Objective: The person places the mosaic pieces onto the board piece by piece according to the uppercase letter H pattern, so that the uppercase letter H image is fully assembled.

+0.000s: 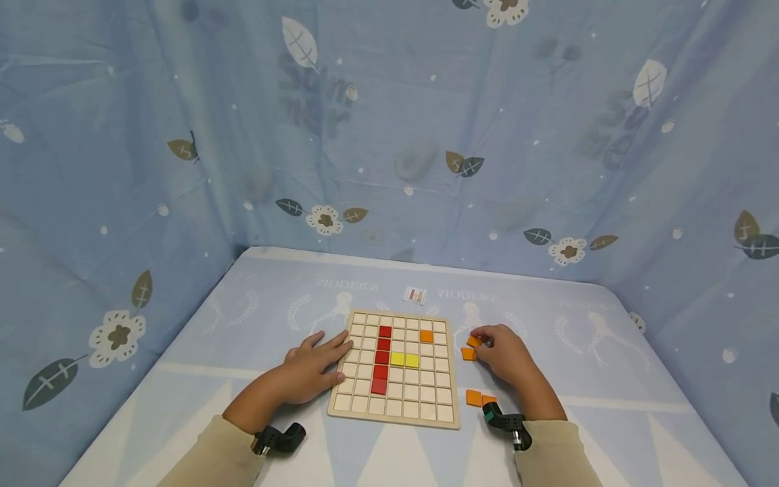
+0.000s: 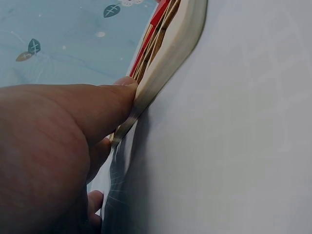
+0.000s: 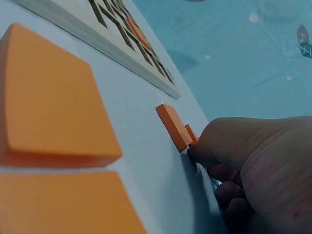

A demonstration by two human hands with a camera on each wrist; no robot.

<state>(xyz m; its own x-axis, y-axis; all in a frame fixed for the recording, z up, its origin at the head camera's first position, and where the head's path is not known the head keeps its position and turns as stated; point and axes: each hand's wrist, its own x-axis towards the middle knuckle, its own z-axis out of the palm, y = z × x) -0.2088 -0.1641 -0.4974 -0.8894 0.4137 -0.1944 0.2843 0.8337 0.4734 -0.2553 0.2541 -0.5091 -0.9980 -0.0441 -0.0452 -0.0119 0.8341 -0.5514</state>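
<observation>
A wooden grid board (image 1: 394, 421) lies on the table, with a column of red tiles (image 1: 381, 357), two yellow tiles (image 1: 404, 360) and one orange tile (image 1: 427, 336) in its cells. My left hand (image 1: 310, 370) rests at the board's left edge, fingers spread; in the left wrist view the thumb (image 2: 109, 105) touches the rim. To the right of the board, my right hand (image 1: 506, 353) pinches a loose orange square tile (image 1: 473, 342) between thumb and fingers. Another orange tile (image 1: 468, 354) lies just in front of it, by the thumb, seen nearer in the right wrist view (image 3: 174, 127).
Two more orange tiles (image 1: 474, 398) lie side by side near the right wrist, large in the right wrist view (image 3: 53, 102). A small printed card (image 1: 414, 295) lies behind the board. Patterned blue curtains (image 1: 389, 135) surround the table's back and sides.
</observation>
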